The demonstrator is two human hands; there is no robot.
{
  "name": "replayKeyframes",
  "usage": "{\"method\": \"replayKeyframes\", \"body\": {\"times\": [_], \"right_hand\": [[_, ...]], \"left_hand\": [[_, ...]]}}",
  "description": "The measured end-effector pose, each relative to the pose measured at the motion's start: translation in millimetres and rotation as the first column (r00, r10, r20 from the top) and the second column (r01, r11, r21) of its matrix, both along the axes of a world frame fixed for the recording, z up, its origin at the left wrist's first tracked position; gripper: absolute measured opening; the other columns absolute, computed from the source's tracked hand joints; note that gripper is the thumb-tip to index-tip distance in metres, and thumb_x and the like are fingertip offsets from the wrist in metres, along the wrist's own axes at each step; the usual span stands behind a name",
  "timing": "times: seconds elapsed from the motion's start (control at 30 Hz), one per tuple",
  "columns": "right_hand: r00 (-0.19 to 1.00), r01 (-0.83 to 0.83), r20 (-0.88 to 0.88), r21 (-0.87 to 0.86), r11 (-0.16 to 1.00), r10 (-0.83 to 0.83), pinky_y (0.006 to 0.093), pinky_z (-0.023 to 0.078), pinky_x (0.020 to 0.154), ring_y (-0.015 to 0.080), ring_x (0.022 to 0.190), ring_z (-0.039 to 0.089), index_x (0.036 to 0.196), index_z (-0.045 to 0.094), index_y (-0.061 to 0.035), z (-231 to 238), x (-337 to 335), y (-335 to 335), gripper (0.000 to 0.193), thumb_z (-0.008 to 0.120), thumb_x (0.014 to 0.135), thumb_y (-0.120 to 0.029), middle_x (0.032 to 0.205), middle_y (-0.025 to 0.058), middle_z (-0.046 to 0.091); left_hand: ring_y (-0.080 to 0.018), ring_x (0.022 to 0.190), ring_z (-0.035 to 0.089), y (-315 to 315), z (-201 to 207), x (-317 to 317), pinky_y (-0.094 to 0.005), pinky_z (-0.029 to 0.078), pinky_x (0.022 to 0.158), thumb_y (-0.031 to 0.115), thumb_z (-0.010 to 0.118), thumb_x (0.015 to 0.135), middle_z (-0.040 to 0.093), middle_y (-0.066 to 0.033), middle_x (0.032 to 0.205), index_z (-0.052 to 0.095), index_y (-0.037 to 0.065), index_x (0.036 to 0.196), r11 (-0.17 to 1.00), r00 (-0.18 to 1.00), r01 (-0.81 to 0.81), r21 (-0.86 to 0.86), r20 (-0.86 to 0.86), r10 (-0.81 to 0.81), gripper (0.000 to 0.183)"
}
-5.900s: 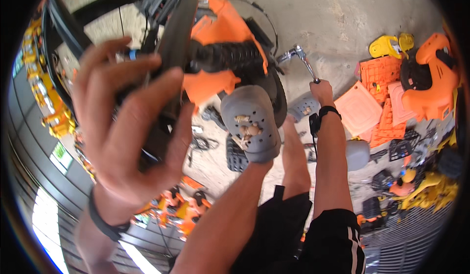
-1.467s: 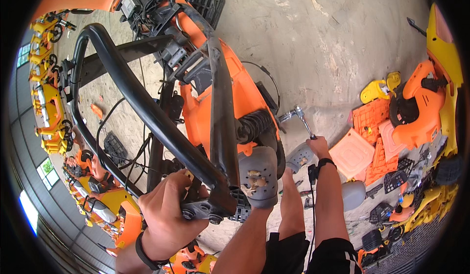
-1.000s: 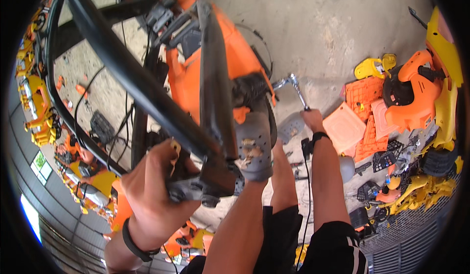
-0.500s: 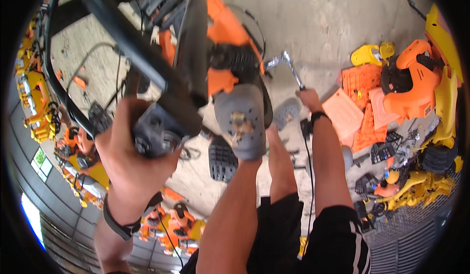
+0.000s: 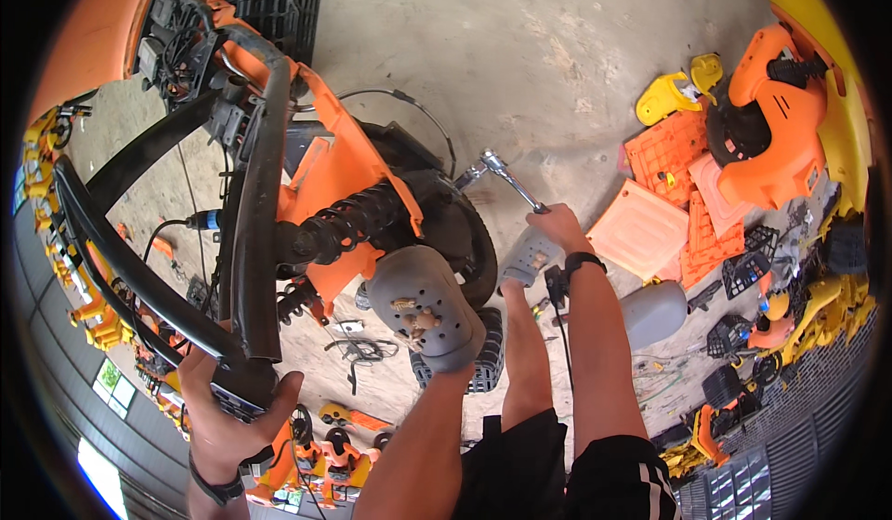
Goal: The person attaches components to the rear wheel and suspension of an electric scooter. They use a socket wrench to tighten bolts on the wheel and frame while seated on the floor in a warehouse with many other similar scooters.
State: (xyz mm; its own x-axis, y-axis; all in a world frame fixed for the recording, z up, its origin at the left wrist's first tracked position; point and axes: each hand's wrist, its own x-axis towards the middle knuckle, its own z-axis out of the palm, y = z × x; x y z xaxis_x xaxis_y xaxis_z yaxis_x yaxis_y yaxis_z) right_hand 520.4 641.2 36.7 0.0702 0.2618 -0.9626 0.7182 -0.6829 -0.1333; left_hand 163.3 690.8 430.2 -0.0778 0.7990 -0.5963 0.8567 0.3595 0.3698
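My left hand (image 5: 218,422) is wrapped round the near end of a black tubular frame (image 5: 257,260), which is part of a partly stripped orange and black vehicle. Out to the right, my right hand (image 5: 561,228) grips the handle of a chrome ratchet wrench (image 5: 509,178). The wrench's head end reaches the side of a black wheel (image 5: 478,250); the fastener there is too small to make out. My foot in a grey clog (image 5: 423,311) presses against the vehicle beside a black coil-spring shock absorber (image 5: 348,218) and an orange body panel (image 5: 348,139).
Orange panels (image 5: 641,227) and a yellow part (image 5: 667,100) lie on the concrete to the right, beside a large orange body shell (image 5: 780,120). A grey rounded seat-like piece (image 5: 655,315) sits near my right forearm. Coiled black cable (image 5: 362,348) is under the vehicle.
The frame and my left hand have shifted down and left in view, showing more of the vehicle. My right hand and the ratchet wrench appear lower and further left, still at the wheel.
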Motion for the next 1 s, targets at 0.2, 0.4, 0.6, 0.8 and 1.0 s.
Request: {"method": "replayKeyframes", "body": {"times": [0.2,0.4,0.6,0.8,1.0], "right_hand": [[0.984,-0.093,0.161,0.083,0.992,0.079,0.0396,0.049,0.073,0.0337,0.08,0.064,0.083,0.069,-0.0044,9,-11,0,0.034,0.063,0.065,-0.033,0.08,0.0194,0.066],[0.981,-0.092,0.182,0.09,0.992,0.075,0.0395,0.05,0.074,0.0335,0.081,0.065,0.082,0.068,-0.0009,13,-13,0,0.037,0.064,0.065,-0.033,0.08,0.0202,0.066],[0.971,-0.159,0.191,0.069,0.985,0.144,0.0403,0.048,0.08,0.0349,0.09,0.063,0.088,0.067,0.0014,20,-20,-2,0.043,0.063,0.066,-0.035,0.09,0.0233,0.065],[0.967,-0.214,0.179,0.185,0.959,0.181,0.0408,0.048,0.071,0.0339,0.08,0.065,0.083,0.066,0.0042,7,-1,-21,0.044,0.063,0.067,-0.036,0.08,0.0227,0.066],[0.982,-0.179,0.087,0.191,0.965,0.165,0.0385,0.049,0.062,0.0287,0.065,0.064,0.077,0.065,0.0053,-4,-4,-12,0.043,0.064,0.068,-0.037,0.068,0.0195,0.064]], "left_hand": [[-0.0063,0.055,0.052,5,4,3,-0.0236,0.041,0.051,0.009,0.083,0.065,0.062,-0.0007,0.066,0.063,0.001,0.073,0.977,0.978,-0.139,-0.165,0.131,0.161,0.023],[-0.0043,0.052,0.05,6,6,6,-0.0222,0.04,0.048,0.008,0.078,0.071,0.06,0.001,0.059,0.062,0.0,0.072,0.987,0.981,-0.138,-0.081,0.13,0.148,0.018],[-0.0036,0.055,0.054,-6,-3,-5,-0.0212,0.042,0.051,0.006,0.076,0.07,0.063,0.0006,0.063,0.064,0.0,0.074,0.987,0.964,-0.157,-0.018,0.213,0.157,0.014],[-0.0059,0.053,0.058,-5,-10,-2,-0.0216,0.043,0.049,0.008,0.077,0.069,0.067,-0.0018,0.065,0.067,0.0,0.076,0.988,0.963,-0.136,0.078,0.244,0.113,0.014],[-0.0054,0.051,0.058,-4,3,-1,-0.0181,0.039,0.045,0.008,0.078,0.069,0.067,-0.0007,0.069,0.069,0.002,0.085,0.977,0.954,-0.209,-0.04,0.212,0.213,0.02]]}}
